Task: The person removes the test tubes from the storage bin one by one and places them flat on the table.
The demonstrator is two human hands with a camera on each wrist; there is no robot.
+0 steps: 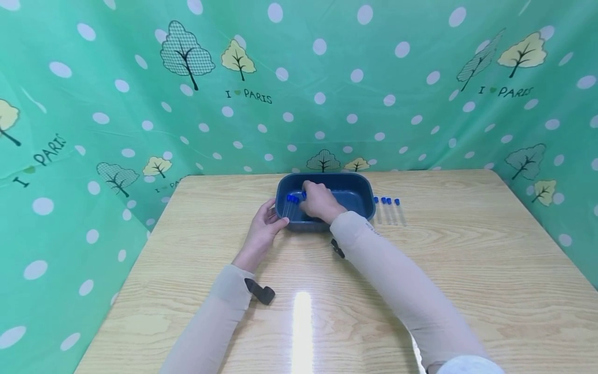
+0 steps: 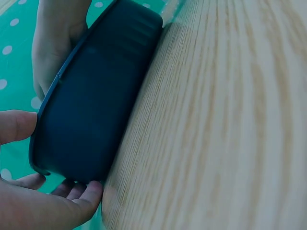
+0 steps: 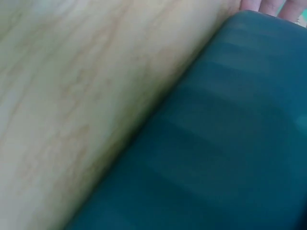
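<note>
A dark blue plastic basin (image 1: 322, 226) stands on the table near its far edge. My left hand (image 1: 262, 228) holds its left end, thumb at the front rim and fingers along the outer wall, as the left wrist view also shows. Inside the basin, my right hand (image 1: 320, 201) pinches a blue-capped clear tube (image 1: 304, 195); the hand hides most of it. Beside it, several more blue-capped tubes (image 1: 293, 199) lean together at the basin's left end. The right wrist view shows mainly the basin's outer wall (image 3: 216, 134), with fingers of the left hand (image 3: 280, 8) at its far end.
Just right of the basin, several blue-capped clear tubes (image 1: 389, 201) lie side by side on the wooden table (image 1: 448, 259). A green dotted curtain (image 1: 322, 124) hangs behind the table and along both sides.
</note>
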